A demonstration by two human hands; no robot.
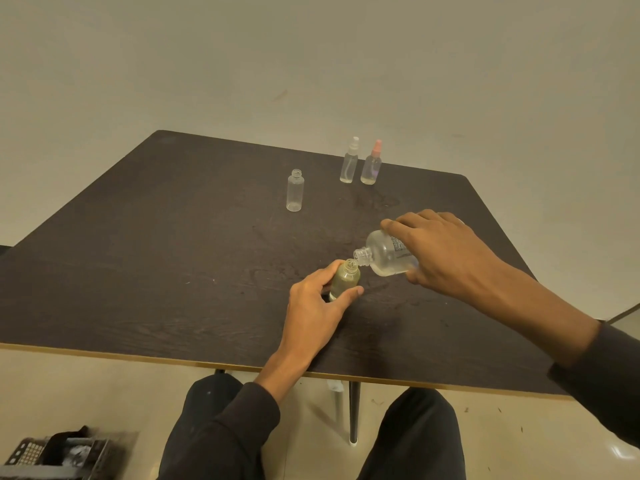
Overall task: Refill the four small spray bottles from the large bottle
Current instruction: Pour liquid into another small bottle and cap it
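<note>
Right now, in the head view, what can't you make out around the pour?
- Fill level of the small clear bottle: left hand covers its lower body.
- Large clear plastic bottle: base hidden by right hand; label print too small.
- Liquid stream between the two necks: too fine to see.
- Dark grid-patterned object on the floor: cut off by the bottom edge, blurred.

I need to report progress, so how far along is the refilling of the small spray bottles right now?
Two capped bottles, white-topped and pink-topped, stand at the far edge and look done, though their fill levels are hard to read. The right hand tilts the large bottle into the small bottle held by the left hand. The open bottle looks empty. Neither uncapped bottle has its sprayer on.
</note>
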